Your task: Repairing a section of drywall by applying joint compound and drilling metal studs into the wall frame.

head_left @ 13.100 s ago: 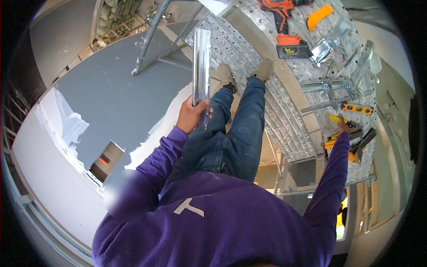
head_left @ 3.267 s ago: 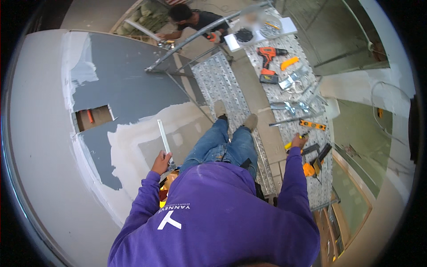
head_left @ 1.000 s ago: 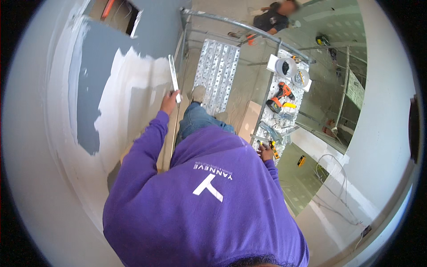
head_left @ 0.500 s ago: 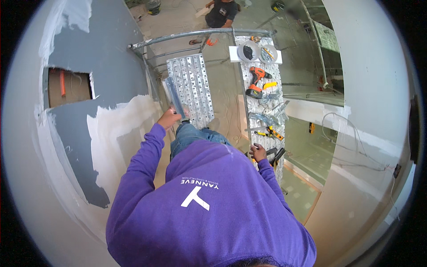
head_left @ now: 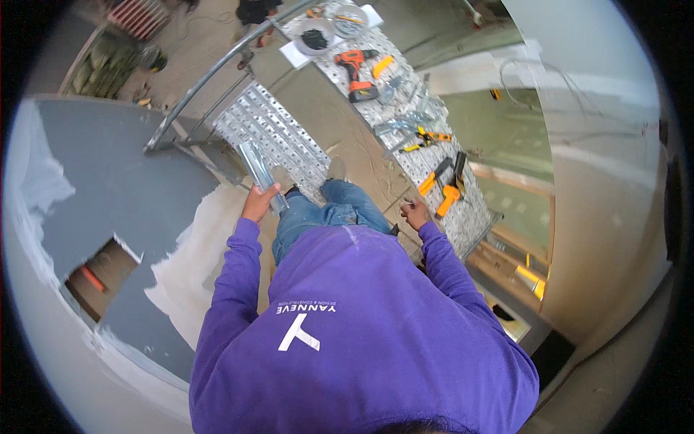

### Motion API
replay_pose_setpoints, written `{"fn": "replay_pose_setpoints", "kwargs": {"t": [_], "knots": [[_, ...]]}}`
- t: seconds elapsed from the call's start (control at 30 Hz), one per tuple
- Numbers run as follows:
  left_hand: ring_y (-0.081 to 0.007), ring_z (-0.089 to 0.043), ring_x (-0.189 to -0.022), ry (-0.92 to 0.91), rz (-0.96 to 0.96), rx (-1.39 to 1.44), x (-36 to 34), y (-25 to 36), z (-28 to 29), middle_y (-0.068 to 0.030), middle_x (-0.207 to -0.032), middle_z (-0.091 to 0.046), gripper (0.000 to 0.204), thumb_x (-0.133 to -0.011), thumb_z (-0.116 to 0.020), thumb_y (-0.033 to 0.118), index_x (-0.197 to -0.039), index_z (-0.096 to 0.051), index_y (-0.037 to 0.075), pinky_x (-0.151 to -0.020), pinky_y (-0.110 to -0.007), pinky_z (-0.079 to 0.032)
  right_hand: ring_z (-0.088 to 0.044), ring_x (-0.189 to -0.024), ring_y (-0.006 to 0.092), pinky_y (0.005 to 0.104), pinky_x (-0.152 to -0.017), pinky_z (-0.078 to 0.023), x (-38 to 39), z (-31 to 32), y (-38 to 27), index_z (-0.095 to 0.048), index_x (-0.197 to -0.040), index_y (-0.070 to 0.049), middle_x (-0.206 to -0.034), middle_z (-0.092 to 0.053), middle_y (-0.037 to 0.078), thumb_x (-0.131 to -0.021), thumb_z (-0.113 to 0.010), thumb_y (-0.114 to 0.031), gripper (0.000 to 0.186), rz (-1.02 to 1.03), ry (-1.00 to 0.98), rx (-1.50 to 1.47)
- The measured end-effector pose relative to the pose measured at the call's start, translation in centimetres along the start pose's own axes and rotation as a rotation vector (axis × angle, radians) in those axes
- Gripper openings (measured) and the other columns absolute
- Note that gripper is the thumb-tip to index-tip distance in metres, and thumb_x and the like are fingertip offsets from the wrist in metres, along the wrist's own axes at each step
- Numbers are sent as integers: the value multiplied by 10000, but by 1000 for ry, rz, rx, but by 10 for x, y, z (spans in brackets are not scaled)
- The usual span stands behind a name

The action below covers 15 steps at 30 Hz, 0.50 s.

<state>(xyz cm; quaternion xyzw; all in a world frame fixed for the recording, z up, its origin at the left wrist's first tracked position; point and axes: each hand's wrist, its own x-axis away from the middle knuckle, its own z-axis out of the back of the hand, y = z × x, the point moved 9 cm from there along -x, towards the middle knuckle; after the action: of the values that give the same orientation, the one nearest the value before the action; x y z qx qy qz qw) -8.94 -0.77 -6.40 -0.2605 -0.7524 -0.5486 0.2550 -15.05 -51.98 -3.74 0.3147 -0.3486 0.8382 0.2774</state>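
Note:
My left hand [head_left: 259, 202] is closed around the lower end of a shiny galvanized metal channel [head_left: 259, 171], which slants up and away over a perforated metal plank. On the other side of my body, my right hand [head_left: 415, 214] is in the air beside a second plank, its fingers curled in a pinch. Whatever sits between those fingertips is too small to make out. Nearest to this hand lie orange-and-black hand tools [head_left: 450, 195]. Farther along the same plank are yellow-and-black snips [head_left: 428, 137], loose metal pieces [head_left: 405, 121] and an orange-and-black cordless drill [head_left: 356, 74].
Two tubs, one with black screws [head_left: 314, 40], stand at the plank's far end. A scaffold rail [head_left: 210, 79] crosses beyond the perforated plank [head_left: 271, 134]. On the left is a grey wall with a cut opening [head_left: 101, 278]. Another person [head_left: 254, 13] is below, beyond the rail.
My view has turned, so the planks and wall now appear tilted. The metal channel is still in my left hand. My right hand shows farther forward, beside the orange tools.

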Motion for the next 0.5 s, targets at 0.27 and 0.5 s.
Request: {"fn": "replay_pose_setpoints", "kwargs": {"t": [0.27, 0.5], "knots": [[-128, -578, -602, 30, -3, -347, -34, 58, -61, -55, -827, -609, 244, -862, -675, 166, -1015, -547, 26, -580, -284, -487, -662, -756, 260, 356, -725, -508, 36, 8, 64, -604, -1149, -6, -834, -686, 163, -820, -628, -356, 481, -198, 25, -45], [-143, -607, -799, -67, -61, -218, -83, 89, -170, -64, -959, -589, 314, -885, -628, 93, -1157, -490, 20, -627, -306, -554, -622, -630, 177, 329, -559, -482, 6, 5, 175, -602, -1117, -45, -766, -666, 77, -853, -638, -299, 369, -338, 86, -251]]}}
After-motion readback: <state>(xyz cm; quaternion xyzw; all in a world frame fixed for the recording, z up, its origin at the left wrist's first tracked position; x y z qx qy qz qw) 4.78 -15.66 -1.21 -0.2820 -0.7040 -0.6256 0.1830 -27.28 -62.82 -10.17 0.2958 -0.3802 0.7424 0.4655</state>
